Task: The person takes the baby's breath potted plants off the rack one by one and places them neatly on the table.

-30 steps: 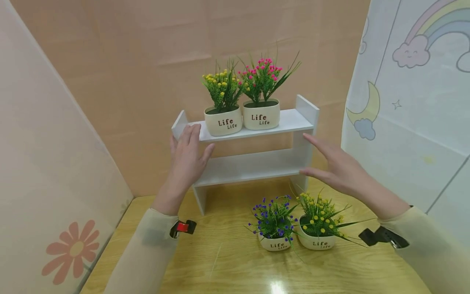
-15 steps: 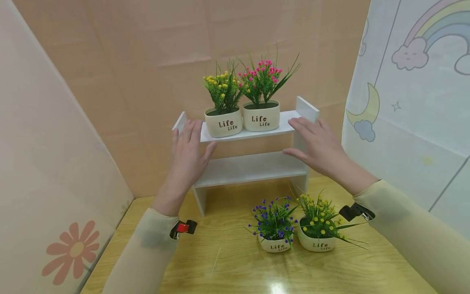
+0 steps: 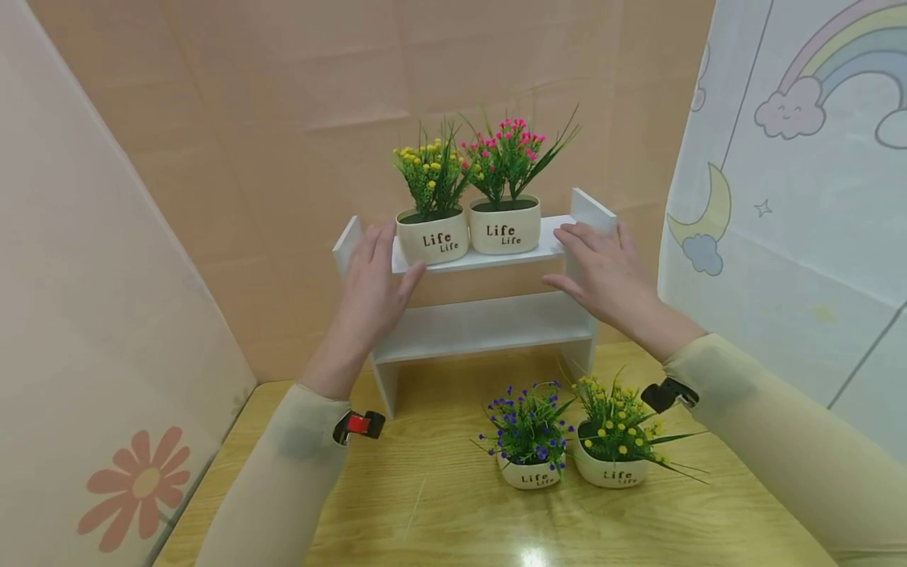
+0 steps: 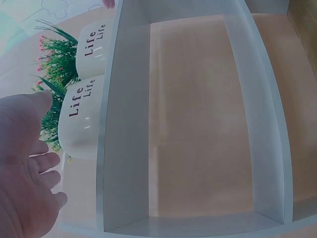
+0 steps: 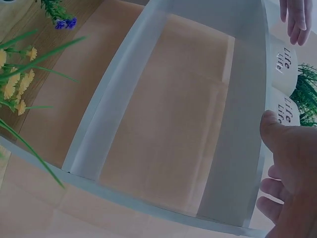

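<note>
My two bare hands flank a pair of flowerpots on a white two-tier shelf. What has changed: my right grip has come in from outside the shelf's right side and now lies over the right end of the top board. My left grip was already at the left end and has edged slightly inward. The pots show no clear move. That leaves one hand at each side of the pair, which I judge to be a placing or straightening stage, with nothing grasped.

Both grips are loose, fingers extended, thumbs held apart, clamped on nothing. The left fingertips are just beside the yellow-flowered pot; whether they touch it or the board I cannot tell. Right of that pot, close beside it, stands the pink-flowered pot; a stretch of bare board separates it from my right fingertips. Both pots are upright.

In front of the shelf, on the wooden counter, stand a purple-flowered pot and, to its right, a second yellow pot.

Writing: each cream pot reads "Life" in dark red letters, with a smaller "Life" below and to the right. The upper pair is crisp; on the lower pair the small word is blurred. I can read no brand.
</note>
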`<state>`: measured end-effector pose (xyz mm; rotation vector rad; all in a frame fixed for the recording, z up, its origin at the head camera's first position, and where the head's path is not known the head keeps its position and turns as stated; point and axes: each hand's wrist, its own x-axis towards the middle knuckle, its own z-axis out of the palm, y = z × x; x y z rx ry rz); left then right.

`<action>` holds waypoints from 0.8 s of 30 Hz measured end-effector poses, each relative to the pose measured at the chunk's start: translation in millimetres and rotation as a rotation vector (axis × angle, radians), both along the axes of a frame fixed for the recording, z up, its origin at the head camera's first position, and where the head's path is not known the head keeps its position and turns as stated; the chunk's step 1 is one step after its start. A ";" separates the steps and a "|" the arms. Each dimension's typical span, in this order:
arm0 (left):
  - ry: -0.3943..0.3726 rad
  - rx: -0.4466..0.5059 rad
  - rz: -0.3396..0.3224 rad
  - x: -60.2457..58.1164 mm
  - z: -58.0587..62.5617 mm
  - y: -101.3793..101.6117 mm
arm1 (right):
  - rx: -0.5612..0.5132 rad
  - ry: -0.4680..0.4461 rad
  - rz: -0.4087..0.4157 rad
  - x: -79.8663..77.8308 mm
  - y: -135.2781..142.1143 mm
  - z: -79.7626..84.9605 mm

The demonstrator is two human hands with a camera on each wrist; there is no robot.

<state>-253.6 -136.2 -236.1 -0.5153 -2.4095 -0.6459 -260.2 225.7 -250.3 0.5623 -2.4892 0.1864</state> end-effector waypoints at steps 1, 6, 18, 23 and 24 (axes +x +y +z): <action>-0.011 0.012 -0.004 -2.1 0.9 0.6 | 0.001 -0.012 -0.005 -1.8 -0.1 -0.3; -0.064 0.064 -0.016 -11.2 6.1 4.2 | 0.005 -0.052 -0.017 -9.8 -0.6 -4.6; -0.168 0.149 -0.013 -27.6 14.9 7.6 | -0.028 -0.068 0.035 -20.2 -1.8 -13.6; -0.206 0.181 -0.021 -33.8 18.4 10.6 | -0.046 -0.004 0.094 -24.3 4.0 -21.2; -0.214 0.186 -0.021 -34.5 19.0 10.6 | -0.045 0.002 0.096 -25.1 4.6 -22.9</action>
